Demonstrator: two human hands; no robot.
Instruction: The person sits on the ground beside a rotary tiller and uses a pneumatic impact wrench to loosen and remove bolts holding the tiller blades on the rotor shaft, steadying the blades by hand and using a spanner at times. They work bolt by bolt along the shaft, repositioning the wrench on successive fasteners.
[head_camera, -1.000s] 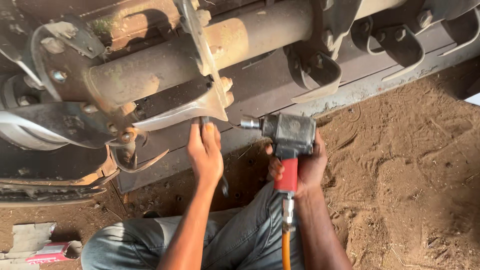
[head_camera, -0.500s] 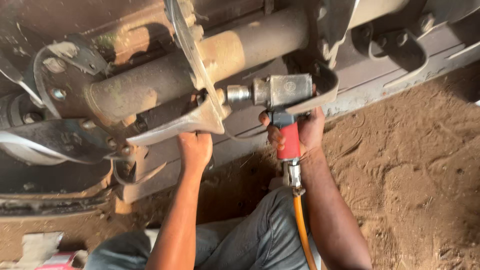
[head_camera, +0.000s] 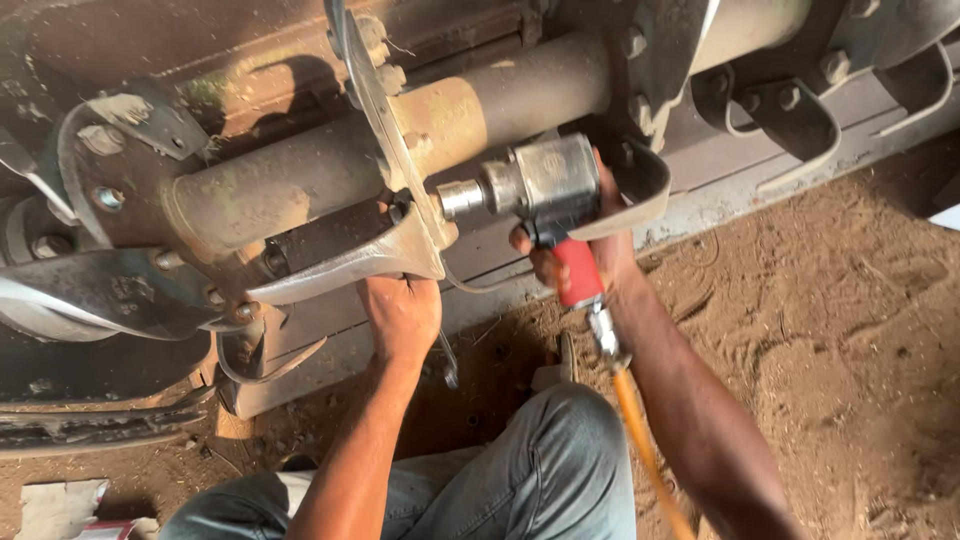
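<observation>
My right hand (head_camera: 580, 265) grips the red handle of a grey pneumatic impact wrench (head_camera: 535, 185). Its socket nose presses against the flange of a rusty rotor shaft (head_camera: 300, 180). An orange air hose (head_camera: 640, 450) runs down from the handle. My left hand (head_camera: 403, 312) is under the shaft, shut on a spanner (head_camera: 446, 362) whose handle pokes out below the palm. A shiny curved tiller blade (head_camera: 345, 265) is bolted to the flange right above that hand.
More curved blades (head_camera: 100, 290) and bolted brackets (head_camera: 790, 110) line the machine's shaft. Loose brown soil (head_camera: 830, 330) covers the ground to the right. My knee in grey trousers (head_camera: 540, 470) is below. A scrap of cardboard (head_camera: 55, 505) lies bottom left.
The impact wrench has risen and moved left until its nose meets the flange. My left hand moved up under the blade with the spanner.
</observation>
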